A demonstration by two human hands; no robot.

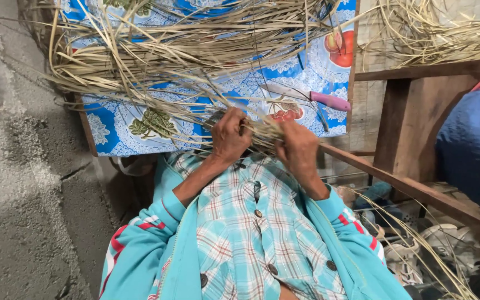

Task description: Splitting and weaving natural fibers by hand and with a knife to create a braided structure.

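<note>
Right at the table edge, both hands were clenched on one bunch of dried palm strips (pixel 262 130), left hand (pixel 230 135) beside right hand (pixel 298 149). Pink-handled knife (pixel 306 97) lay just past them on the blue tablecloth (pixel 112 130).

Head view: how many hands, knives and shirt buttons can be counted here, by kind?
Hands: 2, the left hand and the right hand, both closed on the dry straw strips
Knives: 1, a pink-handled knife on the blue patterned cloth
Shirt buttons: 5
Total: 8
</note>
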